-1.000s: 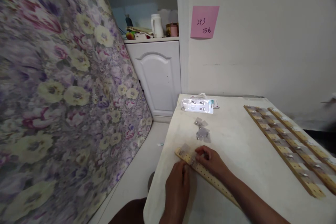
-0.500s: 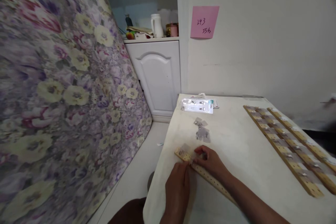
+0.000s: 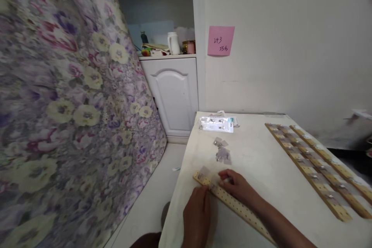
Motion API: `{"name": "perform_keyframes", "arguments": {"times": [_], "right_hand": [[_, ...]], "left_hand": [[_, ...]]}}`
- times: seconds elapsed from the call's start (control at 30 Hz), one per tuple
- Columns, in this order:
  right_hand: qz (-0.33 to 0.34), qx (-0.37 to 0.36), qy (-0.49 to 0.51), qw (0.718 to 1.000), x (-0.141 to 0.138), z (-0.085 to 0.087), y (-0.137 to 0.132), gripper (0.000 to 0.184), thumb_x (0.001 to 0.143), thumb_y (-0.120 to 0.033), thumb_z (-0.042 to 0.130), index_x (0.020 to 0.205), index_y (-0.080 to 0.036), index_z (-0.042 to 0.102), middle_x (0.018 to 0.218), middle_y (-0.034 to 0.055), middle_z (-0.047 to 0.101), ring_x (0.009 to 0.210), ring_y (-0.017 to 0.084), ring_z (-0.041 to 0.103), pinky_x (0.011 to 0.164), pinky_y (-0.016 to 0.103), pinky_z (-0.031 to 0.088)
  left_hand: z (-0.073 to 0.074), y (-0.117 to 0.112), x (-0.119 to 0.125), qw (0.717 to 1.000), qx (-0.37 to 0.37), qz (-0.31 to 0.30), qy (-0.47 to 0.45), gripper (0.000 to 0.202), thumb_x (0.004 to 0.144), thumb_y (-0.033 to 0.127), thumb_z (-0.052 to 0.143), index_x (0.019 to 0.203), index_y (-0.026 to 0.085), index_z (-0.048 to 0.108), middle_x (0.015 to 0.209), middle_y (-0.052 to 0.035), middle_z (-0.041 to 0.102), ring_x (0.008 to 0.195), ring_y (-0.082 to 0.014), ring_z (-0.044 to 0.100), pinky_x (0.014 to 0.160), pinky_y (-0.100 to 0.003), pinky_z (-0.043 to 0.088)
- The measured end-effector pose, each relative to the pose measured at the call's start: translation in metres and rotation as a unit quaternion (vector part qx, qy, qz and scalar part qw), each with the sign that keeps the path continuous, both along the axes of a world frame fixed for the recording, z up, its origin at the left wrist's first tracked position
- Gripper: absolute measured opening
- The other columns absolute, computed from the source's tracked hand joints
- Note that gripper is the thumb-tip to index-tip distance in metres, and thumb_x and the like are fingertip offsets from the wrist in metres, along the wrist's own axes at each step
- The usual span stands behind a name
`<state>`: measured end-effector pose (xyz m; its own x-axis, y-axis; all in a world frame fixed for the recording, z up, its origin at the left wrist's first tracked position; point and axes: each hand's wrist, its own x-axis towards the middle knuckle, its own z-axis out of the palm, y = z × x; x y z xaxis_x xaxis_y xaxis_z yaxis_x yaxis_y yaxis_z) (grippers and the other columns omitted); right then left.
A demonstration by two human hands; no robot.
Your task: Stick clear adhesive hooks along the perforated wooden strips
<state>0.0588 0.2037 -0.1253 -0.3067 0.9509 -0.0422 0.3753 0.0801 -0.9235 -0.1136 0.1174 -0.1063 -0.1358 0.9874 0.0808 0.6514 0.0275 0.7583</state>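
A pale wooden strip with rows of small holes [image 3: 236,205] lies slantwise across the near part of the table. My left hand [image 3: 197,213] is closed at its near edge, thumb and fingertips pressed on the strip. Over the strip, my right hand [image 3: 236,186] has its fingers curled and pinches at a small clear plastic square [image 3: 215,181], partly hidden by the fingertips. Another clear square [image 3: 204,172] sits at the strip's far left end. Just beyond lies a loose heap of clear squares with shiny metal bits [image 3: 223,154].
Several wooden strips fitted with clear squares [image 3: 308,166] lie along the table's right side. A clear blister package [image 3: 216,124] rests at the back edge. A flowered curtain [image 3: 72,116] hangs at left, beside a white cabinet [image 3: 173,97]. A pink note [image 3: 221,41] is on the wall.
The view has tilted up slightly, so the scene sits lower. My right hand has shifted a little away from my left fingertips, and the clear square between them shows more.
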Motion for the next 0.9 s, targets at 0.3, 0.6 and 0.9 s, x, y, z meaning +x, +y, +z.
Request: {"name": "perform_keyframes", "arguments": {"times": [0.3,0.6,0.9], "right_hand": [[-0.048,0.014,-0.086,0.995,0.105,0.000,-0.081,0.029,0.065,-0.030,0.067,0.093,-0.023,0.062,0.080,0.0017,0.060,0.073,0.018,0.055,0.065,0.026,0.045],[-0.058,0.014,-0.149,0.987,0.117,0.000,-0.121,0.016,0.064,-0.027,0.062,0.079,-0.025,0.058,0.079,0.0018,0.058,0.073,0.019,0.056,0.067,0.026,0.046],[-0.113,0.032,-0.180,0.977,0.092,0.005,-0.124,0.011,0.066,-0.029,0.059,0.070,-0.023,0.051,0.071,-0.0003,0.058,0.068,0.017,0.055,0.062,0.024,0.043]], "left_hand": [[0.011,-0.003,-0.003,0.999,-0.014,0.031,-0.024,0.033,0.090,0.036,0.036,0.113,0.023,0.054,0.107,-0.0056,0.064,0.096,-0.0204,0.060,0.083,-0.032,0.044],[0.018,-0.003,-0.006,0.999,-0.010,0.053,-0.003,0.032,0.089,0.033,0.037,0.114,0.022,0.055,0.103,-0.0055,0.065,0.093,-0.0210,0.060,0.077,-0.031,0.043],[0.014,-0.002,-0.010,0.999,-0.002,0.052,-0.004,0.032,0.087,0.031,0.040,0.114,0.023,0.054,0.097,-0.0042,0.065,0.089,-0.0195,0.060,0.077,-0.029,0.041]]}}
